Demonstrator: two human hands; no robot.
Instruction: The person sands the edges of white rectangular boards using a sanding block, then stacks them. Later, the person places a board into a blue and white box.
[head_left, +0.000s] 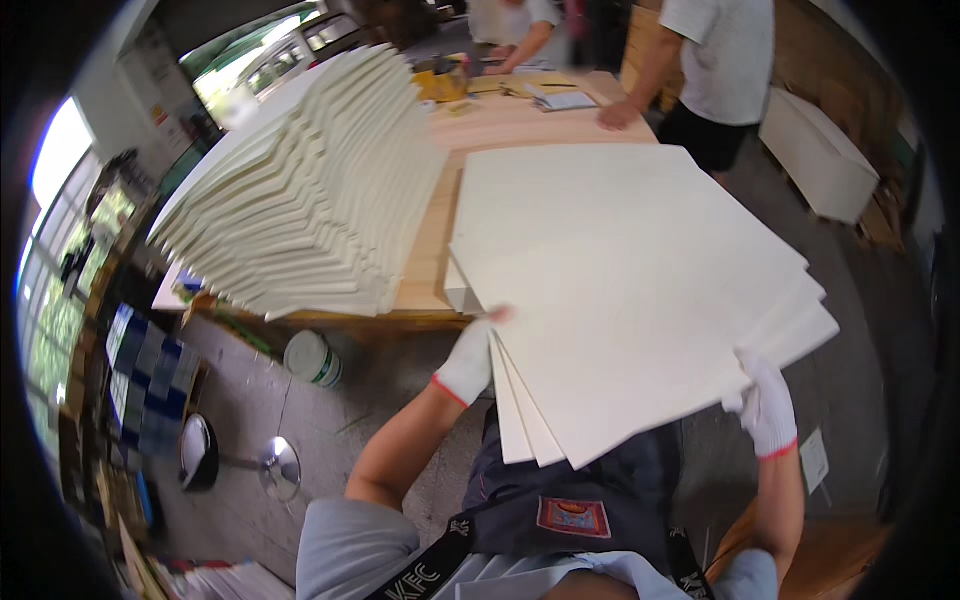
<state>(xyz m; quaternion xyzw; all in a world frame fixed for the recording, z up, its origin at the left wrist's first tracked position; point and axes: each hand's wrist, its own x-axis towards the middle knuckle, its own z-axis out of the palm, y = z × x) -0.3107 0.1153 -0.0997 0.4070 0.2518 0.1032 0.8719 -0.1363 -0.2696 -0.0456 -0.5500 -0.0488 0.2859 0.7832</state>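
Note:
A fanned set of large white boards (620, 270) spans the space before me, its near corners over my lap and its far part over the table. My left hand (468, 364), in a white glove with a red cuff band, is closed on the left edge. My right hand (767, 403), gloved the same way, grips the near right edge, its thumb on the top face. Below the top board, the corners of others stick out at the lower left and far right. A tall leaning stack of similar white sheets (300, 190) lies on the table to the left.
The wooden table (425, 275) carries the stack, a clipboard with paper (565, 101) and a yellow item (441, 84). Two people stand at its far side, one with a hand (621, 116) on it. A white bucket (312, 359) and a round-based stool (279, 469) are on the left floor.

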